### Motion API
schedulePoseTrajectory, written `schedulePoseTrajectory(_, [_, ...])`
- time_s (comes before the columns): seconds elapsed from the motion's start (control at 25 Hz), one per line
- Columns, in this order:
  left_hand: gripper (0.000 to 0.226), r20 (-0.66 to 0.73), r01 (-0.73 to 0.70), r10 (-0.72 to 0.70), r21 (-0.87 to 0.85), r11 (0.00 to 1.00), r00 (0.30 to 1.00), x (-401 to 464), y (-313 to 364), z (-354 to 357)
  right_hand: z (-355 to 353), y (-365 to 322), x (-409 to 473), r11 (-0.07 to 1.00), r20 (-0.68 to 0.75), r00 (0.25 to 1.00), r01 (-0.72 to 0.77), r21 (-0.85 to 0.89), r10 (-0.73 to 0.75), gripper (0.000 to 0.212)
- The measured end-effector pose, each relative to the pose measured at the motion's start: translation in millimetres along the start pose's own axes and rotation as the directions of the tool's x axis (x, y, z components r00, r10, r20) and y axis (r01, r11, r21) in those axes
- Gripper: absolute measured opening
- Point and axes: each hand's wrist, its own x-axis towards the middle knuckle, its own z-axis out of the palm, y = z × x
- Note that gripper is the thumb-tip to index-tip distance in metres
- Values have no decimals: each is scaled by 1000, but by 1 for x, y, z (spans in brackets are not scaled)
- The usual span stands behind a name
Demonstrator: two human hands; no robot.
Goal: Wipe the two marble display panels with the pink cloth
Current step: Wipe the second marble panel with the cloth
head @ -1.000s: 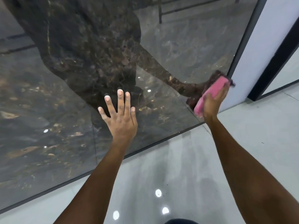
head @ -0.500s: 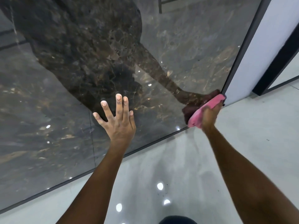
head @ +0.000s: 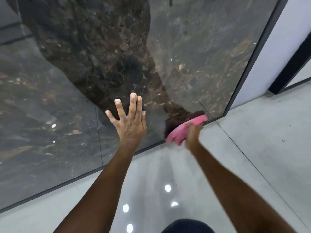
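Two glossy dark brown marble panels stand upright in front of me, split by a thin vertical seam: the left panel and the right panel. My right hand presses the pink cloth flat against the bottom edge of the right panel, close to its lower right corner. My left hand lies flat on the right panel just right of the seam, fingers spread, holding nothing. My dark reflection shows in the stone.
A black frame strip edges the panels on the right and along the bottom. Beyond it are a white wall and a black upright. Polished grey floor tiles lie below me.
My right hand has slid the pink cloth down and left along the right panel to its bottom edge. My left hand has stayed flat on the stone.
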Motion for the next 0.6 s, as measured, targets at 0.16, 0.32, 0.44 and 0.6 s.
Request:
schedulePoseTrajectory(0.16, [56, 100, -3, 17, -142, 990, 995, -7, -17, -29, -3, -59, 18, 998, -109, 993, -51, -25, 48, 94])
schedulePoseTrajectory(0.32, [51, 53, 522, -520, -139, 841, 852, -45, -79, -64, 87, -29, -128, 988, 109, 982, -156, 16, 154, 91])
schedulePoseTrajectory(0.44, [54, 41, 633, -633, -112, 766, 773, -45, -114, -73, 107, -13, -151, 898, 269, 886, -422, 127, 378, 79])
schedulePoseTrajectory(0.6, [53, 113, 536, -526, -84, 840, 843, -55, -137, -71, 64, -28, -84, 887, 231, 884, -443, 131, 407, 58])
